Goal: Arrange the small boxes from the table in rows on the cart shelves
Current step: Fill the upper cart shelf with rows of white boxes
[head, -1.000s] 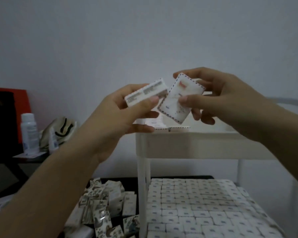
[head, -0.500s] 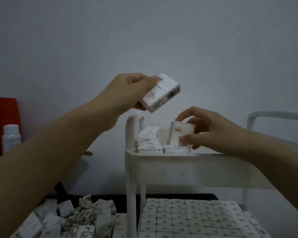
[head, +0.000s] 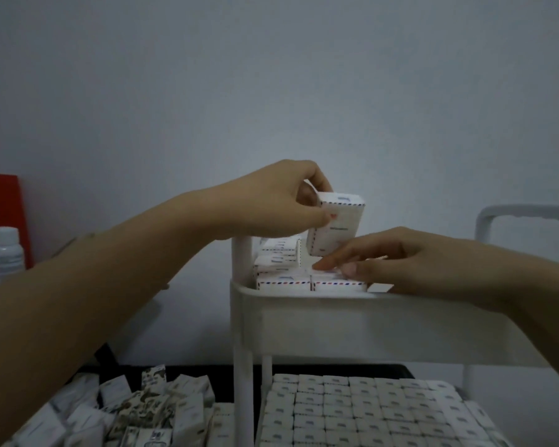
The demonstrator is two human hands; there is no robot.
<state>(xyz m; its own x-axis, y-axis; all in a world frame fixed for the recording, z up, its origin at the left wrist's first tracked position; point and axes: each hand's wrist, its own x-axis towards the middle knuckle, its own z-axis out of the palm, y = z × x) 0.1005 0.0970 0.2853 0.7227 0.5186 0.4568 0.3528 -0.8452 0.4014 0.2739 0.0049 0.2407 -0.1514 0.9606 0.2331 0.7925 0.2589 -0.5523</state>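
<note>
My left hand (head: 288, 201) pinches a small white box (head: 334, 227) with a red-and-blue striped edge and holds it upright just above the top shelf (head: 352, 321) of the white cart. My right hand (head: 410, 262) reaches over the shelf rim, its fingers stretched flat on the top of a laid box (head: 338, 283) at the front. Other boxes (head: 279, 262) are stacked at the shelf's left corner. The lower shelf carries tight rows of boxes (head: 362, 411). A loose heap of boxes (head: 133, 411) lies on the dark table at lower left.
The cart's handle (head: 526, 214) rises at the right and its post (head: 242, 350) stands between heap and shelves. At the far left are a white bottle (head: 4, 253) and a red panel (head: 0, 201). A plain grey wall lies behind.
My left hand has brought its box down and right to just above the top shelf. My right hand has laid its box flat in the front row and now presses on it.
</note>
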